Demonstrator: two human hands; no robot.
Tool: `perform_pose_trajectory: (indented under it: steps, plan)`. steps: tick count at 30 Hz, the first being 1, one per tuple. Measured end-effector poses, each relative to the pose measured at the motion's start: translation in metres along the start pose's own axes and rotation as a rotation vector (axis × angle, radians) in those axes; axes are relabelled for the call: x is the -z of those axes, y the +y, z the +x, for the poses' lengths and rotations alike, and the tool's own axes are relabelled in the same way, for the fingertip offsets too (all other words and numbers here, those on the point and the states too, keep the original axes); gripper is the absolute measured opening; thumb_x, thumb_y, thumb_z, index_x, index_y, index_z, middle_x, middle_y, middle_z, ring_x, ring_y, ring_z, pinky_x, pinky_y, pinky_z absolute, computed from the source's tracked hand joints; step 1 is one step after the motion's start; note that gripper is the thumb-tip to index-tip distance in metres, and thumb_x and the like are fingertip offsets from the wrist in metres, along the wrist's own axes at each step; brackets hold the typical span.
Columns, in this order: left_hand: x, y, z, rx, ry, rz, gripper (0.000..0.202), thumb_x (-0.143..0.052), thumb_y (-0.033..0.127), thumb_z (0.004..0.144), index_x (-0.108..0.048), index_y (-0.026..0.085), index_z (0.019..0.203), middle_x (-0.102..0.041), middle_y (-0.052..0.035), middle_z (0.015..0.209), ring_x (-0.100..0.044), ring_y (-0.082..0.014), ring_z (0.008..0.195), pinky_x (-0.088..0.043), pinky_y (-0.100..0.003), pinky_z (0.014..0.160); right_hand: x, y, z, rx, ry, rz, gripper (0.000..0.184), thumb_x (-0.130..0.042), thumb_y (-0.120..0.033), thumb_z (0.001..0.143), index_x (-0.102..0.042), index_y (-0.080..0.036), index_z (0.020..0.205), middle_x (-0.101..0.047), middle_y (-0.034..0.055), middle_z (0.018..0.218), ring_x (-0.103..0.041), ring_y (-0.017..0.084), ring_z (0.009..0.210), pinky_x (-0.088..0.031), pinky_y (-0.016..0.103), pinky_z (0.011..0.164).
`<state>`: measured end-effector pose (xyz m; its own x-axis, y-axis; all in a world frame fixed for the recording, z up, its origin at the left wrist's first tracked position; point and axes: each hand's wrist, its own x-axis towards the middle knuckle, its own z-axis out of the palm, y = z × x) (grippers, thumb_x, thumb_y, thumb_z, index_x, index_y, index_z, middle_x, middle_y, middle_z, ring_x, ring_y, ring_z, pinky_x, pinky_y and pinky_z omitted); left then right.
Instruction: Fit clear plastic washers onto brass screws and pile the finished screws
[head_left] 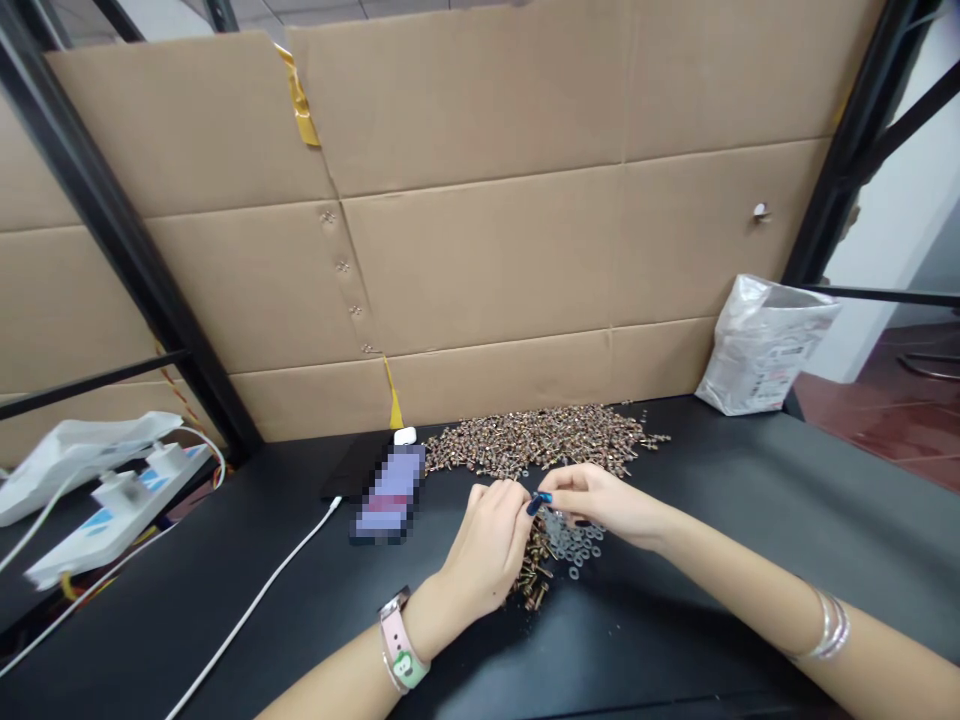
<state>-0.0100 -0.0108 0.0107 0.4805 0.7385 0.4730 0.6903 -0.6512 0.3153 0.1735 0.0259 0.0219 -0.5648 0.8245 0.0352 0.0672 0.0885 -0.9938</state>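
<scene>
My left hand (491, 535) and my right hand (596, 503) meet fingertip to fingertip over the black table, both with fingers pinched. Whatever lies between the fingertips is too small and too covered to make out. Close under the left hand is a small group of brass-coloured screws (534, 588). Beside them, below the right hand, lie loose grey washers (576, 545). Behind both hands spreads a large heap of small brass-coloured screws (540, 437). Part of the nearer screws and washers is hidden by my hands.
A phone (390, 495) with a blurred screen and a white cable (259, 600) lie to the left. Farther left is a white power strip (120, 510). A plastic bag (765, 345) stands at the back right. Cardboard (480, 270) walls off the table's rear.
</scene>
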Motion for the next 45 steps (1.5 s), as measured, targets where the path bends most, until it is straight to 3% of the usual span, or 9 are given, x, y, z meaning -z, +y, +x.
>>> perform_pose_trajectory:
  steps: [3, 6, 12, 19, 23, 27, 32, 39, 45]
  plan:
    - [-0.001, 0.000, 0.001, -0.010, 0.035, 0.059, 0.028, -0.022, 0.023, 0.097, -0.043, 0.019, 0.078, -0.049, -0.0010, 0.078, -0.043, -0.0152, 0.073, -0.032, -0.030, 0.070, -0.011, 0.005, 0.000, -0.077, 0.116, 0.077, 0.040, -0.049, -0.055, 0.080, -0.053, -0.017, 0.070, -0.047, -0.0039, 0.057, -0.039, 0.008, 0.046, -0.033, 0.020, 0.044]
    - [-0.002, 0.001, 0.002, -0.034, 0.030, 0.121, 0.029, -0.025, 0.024, 0.096, -0.043, 0.018, 0.075, -0.050, -0.0012, 0.077, -0.042, -0.0155, 0.073, -0.031, -0.031, 0.069, -0.025, 0.009, -0.003, -0.156, 0.094, 0.103, 0.050, -0.038, -0.060, 0.083, -0.049, -0.016, 0.061, -0.044, -0.0032, 0.050, -0.034, 0.008, 0.042, -0.027, 0.019, 0.039]
    - [-0.006, 0.005, 0.003, -0.027, 0.060, 0.163, 0.032, -0.024, 0.025, 0.097, -0.043, 0.018, 0.071, -0.051, -0.0016, 0.075, -0.043, -0.0155, 0.071, -0.029, -0.031, 0.066, -0.039, 0.004, -0.012, -0.141, -0.004, 0.411, 0.027, -0.055, -0.035, 0.077, -0.039, -0.018, 0.064, -0.033, -0.0074, 0.056, -0.022, 0.004, 0.044, -0.015, 0.019, 0.041]
    - [-0.006, 0.003, 0.002, 0.022, 0.091, 0.156, 0.034, -0.021, 0.025, 0.097, -0.042, 0.019, 0.071, -0.050, -0.0007, 0.072, -0.042, -0.0152, 0.069, -0.029, -0.030, 0.065, -0.039, -0.003, -0.012, -0.170, -0.012, 0.520, 0.026, -0.059, -0.037, 0.072, -0.040, -0.020, 0.073, -0.035, -0.0072, 0.063, -0.026, 0.005, 0.047, -0.017, 0.019, 0.044]
    - [-0.005, 0.005, 0.002, 0.004, 0.064, 0.172, 0.033, -0.022, 0.025, 0.097, -0.041, 0.019, 0.071, -0.050, -0.0010, 0.072, -0.042, -0.0152, 0.068, -0.029, -0.031, 0.065, -0.041, 0.003, -0.011, -0.196, 0.041, 0.357, 0.032, -0.046, -0.047, 0.079, -0.039, -0.019, 0.066, -0.033, -0.0069, 0.057, -0.023, 0.005, 0.044, -0.015, 0.020, 0.043]
    - [-0.005, 0.008, 0.002, -0.006, 0.071, 0.174, 0.033, -0.023, 0.024, 0.097, -0.042, 0.019, 0.071, -0.051, -0.0016, 0.073, -0.041, -0.0152, 0.067, -0.027, -0.031, 0.064, -0.043, 0.007, -0.012, -0.107, 0.081, 0.256, 0.031, -0.050, -0.043, 0.079, -0.036, -0.020, 0.064, -0.032, -0.0074, 0.055, -0.024, 0.006, 0.044, -0.018, 0.020, 0.042]
    - [-0.007, 0.008, 0.001, 0.044, 0.112, 0.127, 0.033, -0.021, 0.024, 0.097, -0.040, 0.019, 0.069, -0.049, -0.0011, 0.070, -0.042, -0.0156, 0.067, -0.027, -0.031, 0.064, -0.045, 0.008, -0.013, -0.023, 0.094, 0.237, 0.033, -0.047, -0.050, 0.081, -0.034, -0.021, 0.070, -0.033, -0.0068, 0.061, -0.025, 0.007, 0.047, -0.021, 0.021, 0.043]
    - [-0.005, 0.016, 0.000, 0.212, 0.133, -0.217, 0.035, -0.021, 0.031, 0.097, -0.043, 0.019, 0.072, -0.053, -0.0002, 0.073, -0.045, -0.0147, 0.068, -0.031, -0.028, 0.066, -0.036, -0.002, -0.019, 0.351, 0.131, -0.362, 0.026, -0.032, -0.033, 0.094, -0.036, -0.021, 0.071, -0.042, -0.0020, 0.071, -0.036, 0.013, 0.065, -0.032, 0.027, 0.061]
    - [0.001, 0.026, -0.001, 0.281, 0.127, -0.526, 0.036, -0.024, 0.038, 0.096, -0.046, 0.018, 0.075, -0.054, 0.0002, 0.073, -0.046, -0.0133, 0.067, -0.034, -0.025, 0.063, -0.034, -0.002, -0.018, 0.493, 0.108, -0.558, 0.021, -0.025, -0.025, 0.095, -0.041, -0.021, 0.083, -0.048, 0.0024, 0.081, -0.043, 0.016, 0.072, -0.036, 0.030, 0.068]
